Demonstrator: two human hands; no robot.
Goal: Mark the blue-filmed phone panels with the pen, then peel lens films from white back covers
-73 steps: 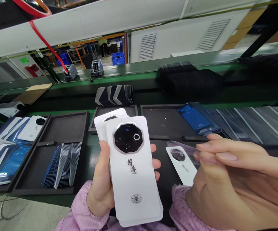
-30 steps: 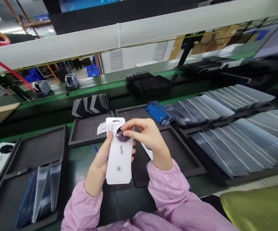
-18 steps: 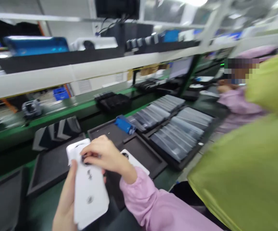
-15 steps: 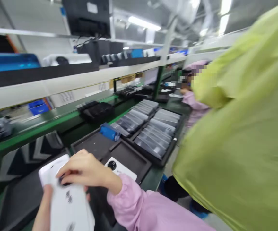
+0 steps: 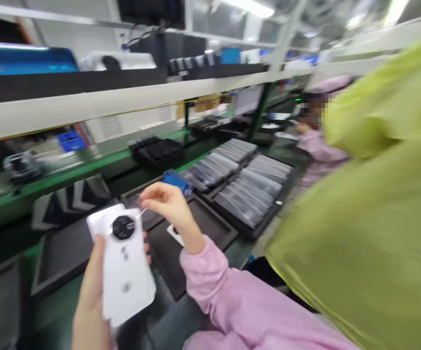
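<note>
My left hand is closed around a small stack of white phone back covers, thumb on the near side and fingertips showing at the right edge. The top cover has a round black camera ring and dark printing below it. A second white cover juts out behind it at the upper left. Just above the stack's upper right corner, my right hand pinches a thin pale film, blurred, its edge reaching toward the cover. Under my right wrist, another white cover lies partly hidden on a black tray.
Two black trays of clear-wrapped flat pieces stand further along the bench, beside a blue packet. Left of my hands is a dark tray. A person in a yellow-green garment is close on my right; another person in pink sits beyond.
My right hand has lifted off the camera ring and moved up and right, with the thin film in its fingers. The camera ring is now uncovered. The view has shifted.
</note>
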